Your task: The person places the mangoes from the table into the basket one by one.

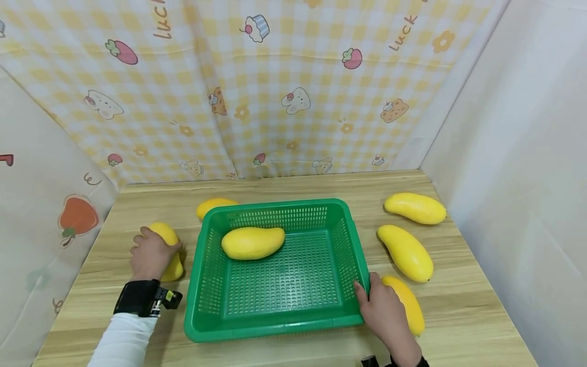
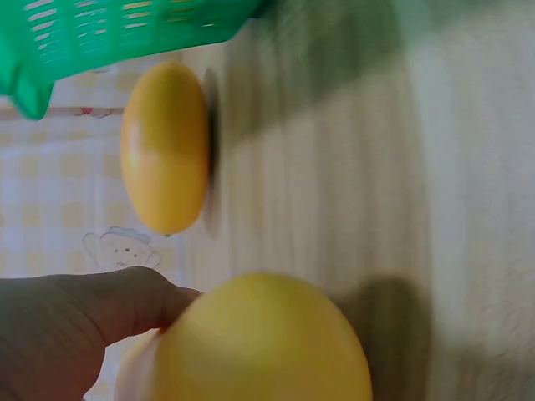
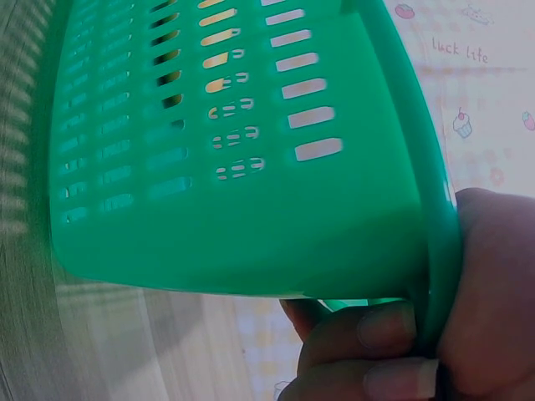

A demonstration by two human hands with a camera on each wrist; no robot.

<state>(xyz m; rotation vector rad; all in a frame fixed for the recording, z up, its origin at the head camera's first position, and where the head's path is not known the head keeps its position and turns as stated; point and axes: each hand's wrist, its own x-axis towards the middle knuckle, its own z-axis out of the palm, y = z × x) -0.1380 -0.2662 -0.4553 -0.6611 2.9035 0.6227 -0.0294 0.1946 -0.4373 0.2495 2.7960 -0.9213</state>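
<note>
On the left side of the table, my left hand (image 1: 150, 253) grips a yellow mango (image 1: 172, 269), thumb on the side nearer the basket. The left wrist view shows this mango (image 2: 267, 347) up close, its near end rounded toward the camera. My right hand (image 1: 384, 312) holds the right front corner of a green plastic basket (image 1: 275, 330). In the right wrist view, its fingers (image 3: 389, 326) curl round the rim from the outside. One mango (image 1: 253, 243) lies inside the basket, toward the back left.
Another mango (image 1: 215, 205) lies behind the basket's back left corner. Along the right of the wooden table (image 1: 468, 300) lie three more: a far one (image 1: 415, 208), a middle one (image 1: 405, 253) and one (image 1: 408, 306) beside my right hand. A checked curtain (image 1: 275, 127) stands behind.
</note>
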